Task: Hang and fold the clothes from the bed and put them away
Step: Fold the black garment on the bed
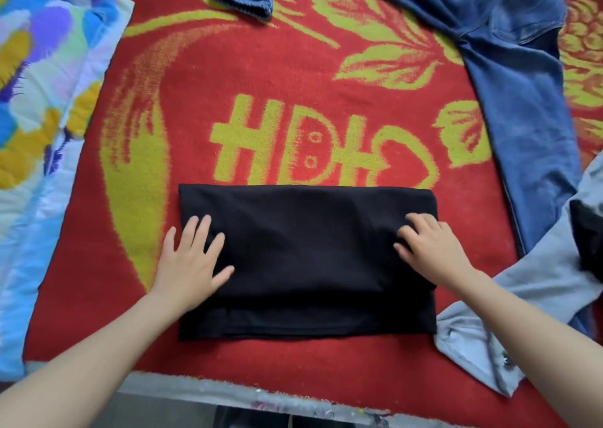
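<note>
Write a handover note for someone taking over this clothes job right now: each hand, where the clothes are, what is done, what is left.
Left hand: flat on the black garment, left side, fingers straight.
Right hand: on its right side, fingers bent; I cannot tell whether they pinch the cloth.
Black garment: folded into a rectangle, near edge of the red blanket.
Jeans: spread out, far right, unfolded.
Grey garment: crumpled, near right.
Done: black garment mostly folded.
Left: finish it, do the jeans and grey garment, put everything away.
</note>
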